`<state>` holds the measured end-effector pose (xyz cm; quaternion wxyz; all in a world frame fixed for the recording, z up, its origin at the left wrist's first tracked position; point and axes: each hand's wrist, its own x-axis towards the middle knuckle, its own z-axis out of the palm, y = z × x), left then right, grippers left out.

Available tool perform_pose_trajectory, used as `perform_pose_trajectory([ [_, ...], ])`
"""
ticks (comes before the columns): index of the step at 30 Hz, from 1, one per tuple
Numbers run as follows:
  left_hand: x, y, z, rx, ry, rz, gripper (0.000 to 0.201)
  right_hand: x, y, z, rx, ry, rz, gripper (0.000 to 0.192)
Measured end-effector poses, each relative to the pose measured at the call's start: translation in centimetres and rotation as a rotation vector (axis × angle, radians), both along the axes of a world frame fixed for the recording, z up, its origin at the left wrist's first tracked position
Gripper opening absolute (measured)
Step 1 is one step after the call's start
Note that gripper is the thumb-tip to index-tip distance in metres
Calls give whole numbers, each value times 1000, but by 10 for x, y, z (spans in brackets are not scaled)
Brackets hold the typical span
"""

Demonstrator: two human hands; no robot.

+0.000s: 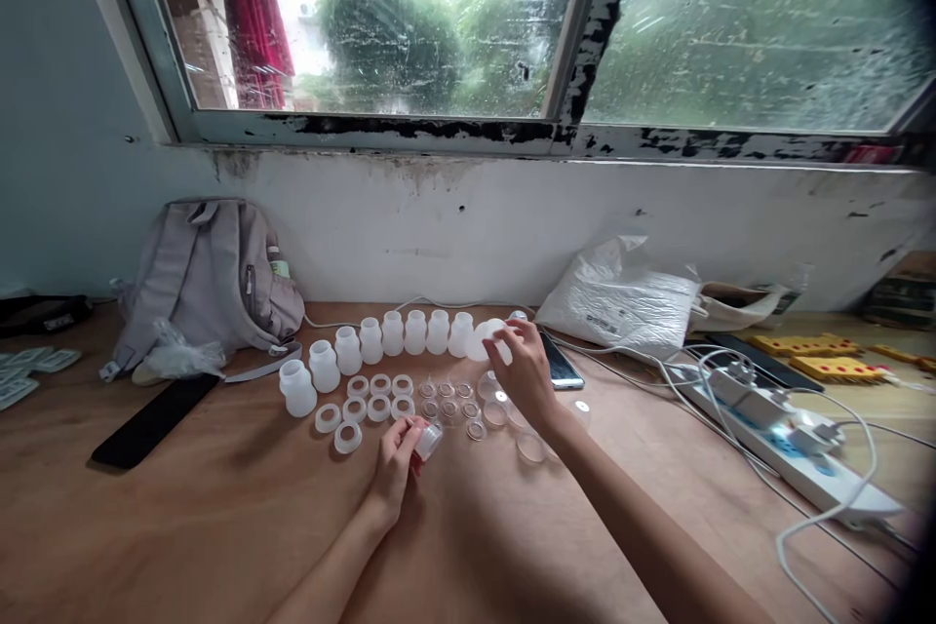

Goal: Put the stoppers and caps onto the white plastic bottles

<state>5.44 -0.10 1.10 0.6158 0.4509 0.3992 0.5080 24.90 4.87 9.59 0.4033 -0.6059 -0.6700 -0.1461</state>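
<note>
My left hand (399, 463) is closed round a small clear plastic cap (428, 442), held just above the table in front of the rings. My right hand (523, 366) reaches to the right end of a curved row of frosted white bottles (415, 332), its fingers closed on the end bottle (481, 343). The fingers partly cover that bottle. Between my hands and the row lie several white collar rings (348, 437) and small clear discs with rings (476, 430). Several clear domed covers (530, 448) lie under and beside my right forearm, partly hidden.
A grey backpack (212, 273) and a black phone-like slab (153, 421) are at left. Behind my right hand lie a phone (562, 366) and a silvery plastic bag (621, 297). A power strip (840, 478) with loose white cables and yellow parts (838, 369) occupy the right side.
</note>
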Motion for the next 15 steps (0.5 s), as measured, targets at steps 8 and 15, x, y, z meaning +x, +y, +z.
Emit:
perform_pose_trajectory([
  [8, 2, -1, 2, -74, -51, 44, 27, -24, -58, -41, -98, 212, 396, 18],
  [15, 2, -2, 8, -94, -168, 90, 28, -36, -69, -77, -275, 346, 550, 46],
])
